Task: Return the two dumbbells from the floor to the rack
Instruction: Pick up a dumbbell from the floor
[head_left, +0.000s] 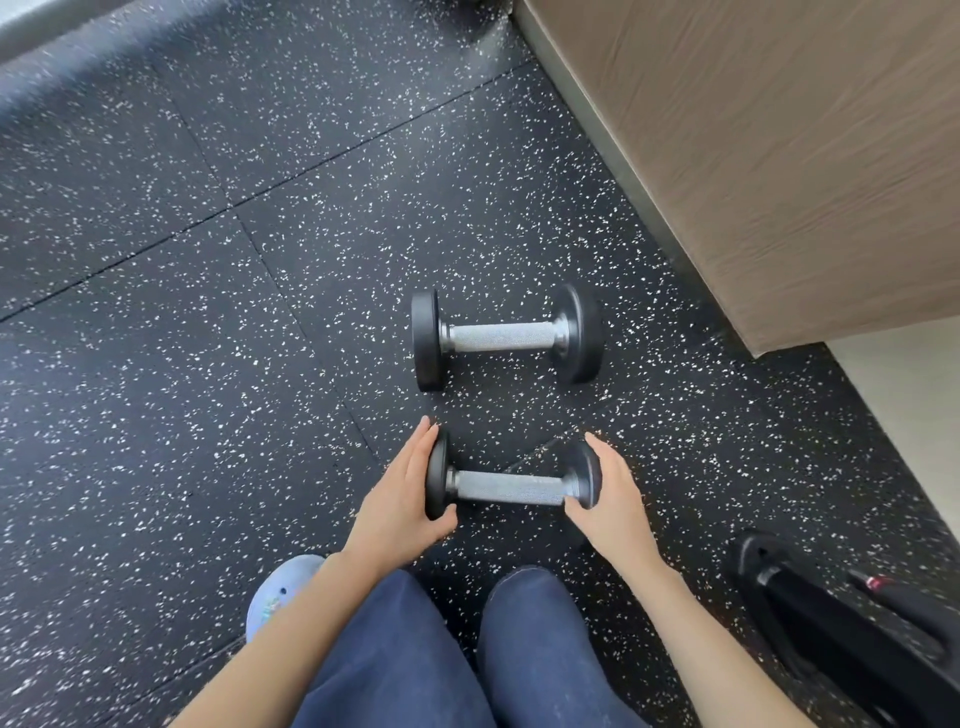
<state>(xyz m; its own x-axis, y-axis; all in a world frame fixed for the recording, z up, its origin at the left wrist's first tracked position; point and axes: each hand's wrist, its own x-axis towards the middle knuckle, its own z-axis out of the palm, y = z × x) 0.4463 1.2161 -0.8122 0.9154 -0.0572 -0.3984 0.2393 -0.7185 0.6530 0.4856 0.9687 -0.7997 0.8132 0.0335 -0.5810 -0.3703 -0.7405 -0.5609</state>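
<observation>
Near dumbbell (511, 487) sits on the floor (260, 312), left hand (400, 499) and right hand (610, 499) each clasping an end; far dumbbell (506, 336) untouched, nothing racked yet.

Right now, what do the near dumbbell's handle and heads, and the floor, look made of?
Near dumbbell: handle bare steel by the look, silver with fine knurling. Its heads: matt black, probably rubber or a coating; the look leaves that open. Floor: likely rubber tiles, black with white flecks and straight seams.

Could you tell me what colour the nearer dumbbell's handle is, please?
The nearer dumbbell's handle is silver, knurled metal; the head view shows it best.
</observation>
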